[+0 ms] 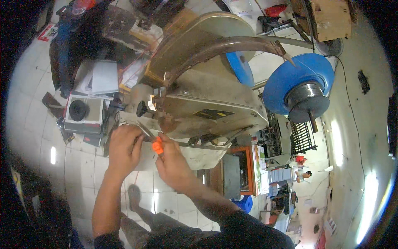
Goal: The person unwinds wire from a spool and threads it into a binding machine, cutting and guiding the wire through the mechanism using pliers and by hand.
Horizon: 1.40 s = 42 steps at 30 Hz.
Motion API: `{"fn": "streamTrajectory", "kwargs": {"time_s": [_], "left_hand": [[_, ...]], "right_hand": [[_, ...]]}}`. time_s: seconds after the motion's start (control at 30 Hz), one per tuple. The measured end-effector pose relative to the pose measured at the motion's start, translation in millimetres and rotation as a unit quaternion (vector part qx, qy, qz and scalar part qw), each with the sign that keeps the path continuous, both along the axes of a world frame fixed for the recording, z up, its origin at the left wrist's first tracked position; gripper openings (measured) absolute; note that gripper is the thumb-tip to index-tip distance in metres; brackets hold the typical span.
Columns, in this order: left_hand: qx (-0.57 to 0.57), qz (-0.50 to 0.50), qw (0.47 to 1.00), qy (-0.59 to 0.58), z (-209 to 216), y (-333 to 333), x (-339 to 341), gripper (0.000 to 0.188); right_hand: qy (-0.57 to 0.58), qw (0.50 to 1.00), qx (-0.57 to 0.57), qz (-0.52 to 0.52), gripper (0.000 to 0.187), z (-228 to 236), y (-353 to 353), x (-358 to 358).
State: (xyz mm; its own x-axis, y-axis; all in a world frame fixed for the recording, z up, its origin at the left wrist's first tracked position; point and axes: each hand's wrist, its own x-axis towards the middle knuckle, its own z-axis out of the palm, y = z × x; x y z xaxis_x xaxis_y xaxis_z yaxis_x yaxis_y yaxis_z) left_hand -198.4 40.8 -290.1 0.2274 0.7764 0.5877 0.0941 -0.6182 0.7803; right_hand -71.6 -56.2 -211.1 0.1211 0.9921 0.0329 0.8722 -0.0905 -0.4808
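Note:
My right hand (172, 159) is closed around an orange-handled hand tool (157, 146) whose grey metal end points up and left; its exact kind is hard to make out. Close on its left, my left hand (124, 145) is closed with curled fingers at the edge of the machine's pale plate. Whatever those fingers pinch, if anything, is hidden. Both hands are in front of a worn beige machine (215, 97) with a long curved brown arm (224, 42). A black knob (141, 108) sticks out just above my hands.
A spool of grey wire (304, 95) sits against a blue disc (273, 89) at the right. Stacked papers (105, 76) and a box with a round black object (78, 110) lie on the left. An orange-framed cabinet (247, 170) and another person (304, 176) are farther right.

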Motion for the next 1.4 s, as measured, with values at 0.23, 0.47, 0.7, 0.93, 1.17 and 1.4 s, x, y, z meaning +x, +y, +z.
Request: {"fn": "streamTrajectory", "kwargs": {"time_s": [0.23, 0.47, 0.7, 0.93, 1.17, 1.4], "left_hand": [[0.002, 0.031, 0.999, 0.036, -3.4, 12.1, -13.4, 0.017], [-0.004, 0.021, 0.999, 0.039, 6.9, 7.5, -17.7, 0.013], [0.042, 0.006, 0.998, 0.047, 5.4, 4.9, -30.7, 0.025], [0.003, -0.026, 0.992, 0.121, 23.1, 15.1, -41.3, 0.028], [0.042, -0.012, 0.982, 0.183, 92.0, 13.7, -15.3, 0.021], [-0.019, -0.052, 0.986, 0.156, 84.3, 23.0, 0.1, 0.016]], "right_hand": [[-0.117, 0.985, -0.099, 0.083, 0.052, 6.0, -19.8, 15.1], [-0.019, 0.997, -0.072, -0.012, 0.051, 18.0, -5.0, 8.6], [-0.028, 0.998, -0.017, 0.047, 0.044, 18.2, 15.0, -5.0], [0.069, 0.992, -0.076, -0.067, 0.046, 17.6, 26.2, -14.2], [-0.034, 0.996, -0.078, -0.012, 0.044, 20.7, 23.9, -6.2], [-0.027, 0.997, -0.073, -0.009, 0.036, 12.0, 27.9, 0.2]]}}
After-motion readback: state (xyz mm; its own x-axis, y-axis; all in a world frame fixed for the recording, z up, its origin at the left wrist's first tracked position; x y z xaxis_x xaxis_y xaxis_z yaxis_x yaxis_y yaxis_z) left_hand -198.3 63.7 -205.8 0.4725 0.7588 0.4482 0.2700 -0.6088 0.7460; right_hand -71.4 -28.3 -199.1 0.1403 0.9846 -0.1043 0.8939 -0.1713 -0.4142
